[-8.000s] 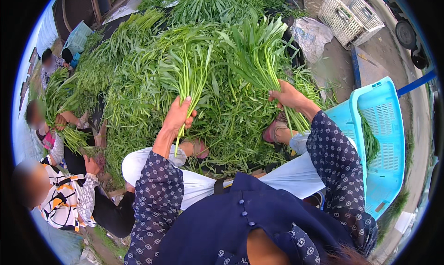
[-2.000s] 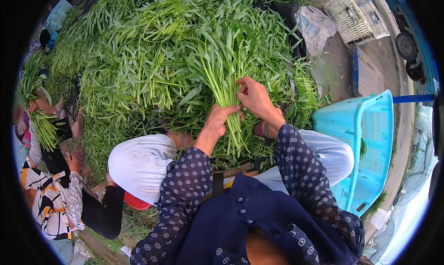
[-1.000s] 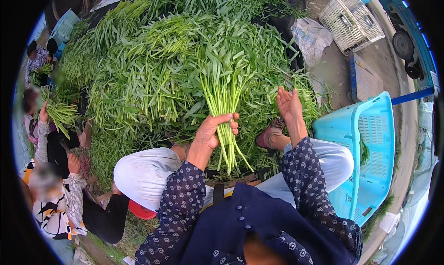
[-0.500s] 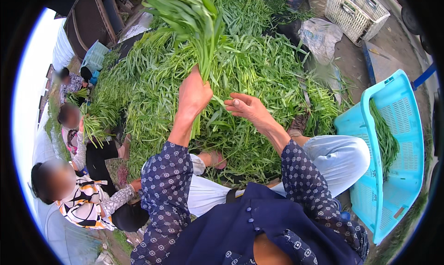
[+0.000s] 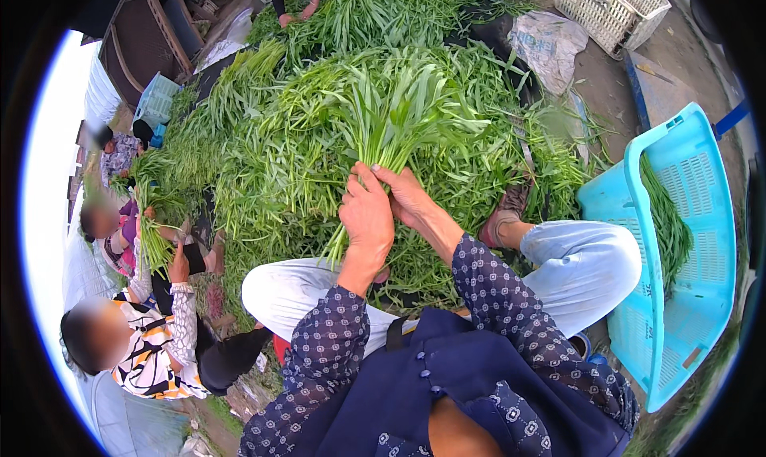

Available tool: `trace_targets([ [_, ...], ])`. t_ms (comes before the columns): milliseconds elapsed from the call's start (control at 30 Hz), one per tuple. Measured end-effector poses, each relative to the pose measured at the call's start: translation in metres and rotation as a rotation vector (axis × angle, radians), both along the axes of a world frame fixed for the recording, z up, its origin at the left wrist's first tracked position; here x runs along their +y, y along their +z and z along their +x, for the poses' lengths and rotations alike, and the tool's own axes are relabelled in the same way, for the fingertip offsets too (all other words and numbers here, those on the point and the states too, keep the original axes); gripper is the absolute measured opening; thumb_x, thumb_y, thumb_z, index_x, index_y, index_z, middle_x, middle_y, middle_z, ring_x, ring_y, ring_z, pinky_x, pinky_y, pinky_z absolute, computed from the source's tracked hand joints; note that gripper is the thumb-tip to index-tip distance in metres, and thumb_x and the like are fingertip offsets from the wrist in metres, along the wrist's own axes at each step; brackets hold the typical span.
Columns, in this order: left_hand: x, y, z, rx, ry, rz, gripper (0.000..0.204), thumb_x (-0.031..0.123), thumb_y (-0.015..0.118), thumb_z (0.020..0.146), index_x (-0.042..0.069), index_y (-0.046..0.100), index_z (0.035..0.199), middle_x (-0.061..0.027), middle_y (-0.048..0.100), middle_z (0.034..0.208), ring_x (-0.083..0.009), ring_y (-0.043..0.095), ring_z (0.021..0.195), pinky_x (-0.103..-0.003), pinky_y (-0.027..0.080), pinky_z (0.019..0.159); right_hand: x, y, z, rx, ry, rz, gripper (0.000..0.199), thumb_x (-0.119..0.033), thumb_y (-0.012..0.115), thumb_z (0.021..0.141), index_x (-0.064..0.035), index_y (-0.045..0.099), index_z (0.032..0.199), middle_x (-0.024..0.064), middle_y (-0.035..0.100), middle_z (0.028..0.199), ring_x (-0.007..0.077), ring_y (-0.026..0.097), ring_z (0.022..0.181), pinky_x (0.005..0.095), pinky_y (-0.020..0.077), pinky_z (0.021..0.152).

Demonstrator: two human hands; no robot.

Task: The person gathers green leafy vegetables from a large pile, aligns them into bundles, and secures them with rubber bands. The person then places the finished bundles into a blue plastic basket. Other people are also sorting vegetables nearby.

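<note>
My left hand (image 5: 365,217) is closed around the stems of a bunch of leafy greens (image 5: 399,110), long and narrow-leaved like water spinach. Its leaves fan out away from me, and the stem ends poke out below my left fist. My right hand (image 5: 411,197) meets the left one at the stems, thumb laid along them and fingers curled, partly hidden behind the bunch. Beneath both hands spreads a large heap of the same greens (image 5: 263,162).
At my right leans a turquoise plastic crate (image 5: 650,297) with greens (image 5: 666,225) inside. A white crate (image 5: 610,14) and a pale sack (image 5: 549,46) lie at the far right. Co-workers sit along the left, one in a patterned shirt (image 5: 155,349) holding greens. Another person's hands (image 5: 299,14) reach in at the top.
The bunch has come down and toward me from its raised position. My right hand, apart from it before, now touches the stems. A person's hands have appeared at the far edge.
</note>
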State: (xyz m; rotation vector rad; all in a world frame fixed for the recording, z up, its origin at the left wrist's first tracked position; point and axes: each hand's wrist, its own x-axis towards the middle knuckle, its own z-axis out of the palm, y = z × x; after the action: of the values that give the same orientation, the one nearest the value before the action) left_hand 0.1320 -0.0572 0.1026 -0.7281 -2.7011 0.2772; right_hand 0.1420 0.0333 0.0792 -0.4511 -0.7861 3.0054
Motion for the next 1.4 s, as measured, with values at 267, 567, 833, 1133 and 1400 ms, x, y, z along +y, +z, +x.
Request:
trace_targets([
  [267, -0.029, -0.047, 0.003, -1.485, 0.233, 1.146, 0.081, 0.019, 0.079, 0.077, -0.005, 0.027, 0.134, -0.0275, 0.054, 0.119, -0.0291, 0.064, 0.101, -0.041, 0.057, 0.079, 0.025, -0.102, 0.023, -0.191, 0.223, -0.04, 0.031, -0.011, 0.049, 0.096, 0.0062, 0.053, 0.122, 0.0191, 0.065, 0.11, 0.0277, 0.066, 0.096, 0.04, 0.0563, 0.086],
  [567, -0.029, -0.072, -0.02, -2.114, 0.443, 1.441, 0.039, 0.015, 0.071, 0.086, -0.001, 0.054, 0.118, -0.009, 0.065, 0.098, -0.0179, 0.066, 0.085, -0.035, 0.06, 0.073, 0.049, -0.08, 0.018, -0.047, 0.309, 0.082, 0.041, -0.016, 0.051, 0.095, 0.0028, 0.047, 0.132, 0.019, 0.06, 0.124, 0.0277, 0.061, 0.112, 0.0401, 0.0478, 0.099],
  [833, -0.016, -0.071, -0.014, -2.33, 0.319, 1.559, 0.042, 0.006, 0.067, 0.083, -0.004, 0.052, 0.121, -0.0178, 0.064, 0.109, -0.0293, 0.067, 0.096, -0.043, 0.058, 0.085, 0.066, -0.101, 0.021, -0.105, 0.5, 0.273, 0.045, -0.03, 0.05, 0.099, -0.0002, 0.049, 0.132, 0.015, 0.063, 0.116, 0.0205, 0.064, 0.095, 0.0333, 0.054, 0.082],
  [1133, -0.008, -0.08, -0.008, -2.109, 0.318, 1.644, 0.032, 0.004, 0.065, 0.083, -0.002, 0.054, 0.114, -0.0101, 0.063, 0.089, -0.0195, 0.064, 0.074, -0.034, 0.057, 0.067, 0.06, -0.032, 0.042, -0.385, -0.022, 1.374, 0.038, -0.04, 0.069, 0.084, -0.0022, 0.063, 0.079, 0.0041, 0.056, 0.057, 0.0129, 0.053, 0.053, 0.0324, 0.0433, 0.054],
  [1400, -0.002, -0.059, 0.0, -1.98, 0.223, 1.491, 0.033, 0.001, 0.063, 0.08, 0.002, 0.056, 0.112, -0.0058, 0.061, 0.089, -0.0157, 0.061, 0.071, -0.03, 0.051, 0.061, 0.033, -0.017, 0.029, -0.336, 0.155, 1.559, 0.023, -0.023, 0.064, 0.085, -0.0015, 0.065, 0.091, 0.0099, 0.065, 0.073, 0.023, 0.063, 0.066, 0.0366, 0.049, 0.064],
])
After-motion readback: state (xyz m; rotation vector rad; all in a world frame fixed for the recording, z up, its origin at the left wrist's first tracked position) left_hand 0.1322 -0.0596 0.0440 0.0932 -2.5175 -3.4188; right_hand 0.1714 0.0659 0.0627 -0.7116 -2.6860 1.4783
